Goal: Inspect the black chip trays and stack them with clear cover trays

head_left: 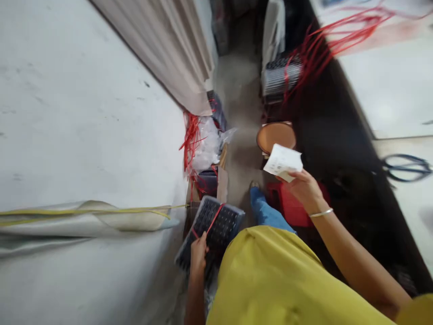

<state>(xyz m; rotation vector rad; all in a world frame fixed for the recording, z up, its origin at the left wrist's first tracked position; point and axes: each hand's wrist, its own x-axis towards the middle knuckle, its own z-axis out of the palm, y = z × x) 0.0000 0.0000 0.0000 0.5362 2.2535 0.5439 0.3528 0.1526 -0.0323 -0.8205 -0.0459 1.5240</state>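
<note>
Head view: well left of the stool (274, 135), loose red strips (192, 135) beside a plastic bag (206, 146). Nearer the body, also left of the stool, left hand (199, 250) closed round the red strap (214, 219) of a dark bundle (230, 222): strapping apparently done on this one; whether lifted or resting, impossible to tell. Beyond the stool, a second bundle (278, 81) crossed by red, untouched. Overlapping the stool's near edge in view, white paper (282, 160), pinched between right hand (305, 188) thumb and fingers, apart from the dark bundle. Right of the stool, more strips (361, 29) loose on a table (392, 90), apparently unused, and likely scissors (411, 170), out of either hand. Work left, if any: impossible to judge.
</note>
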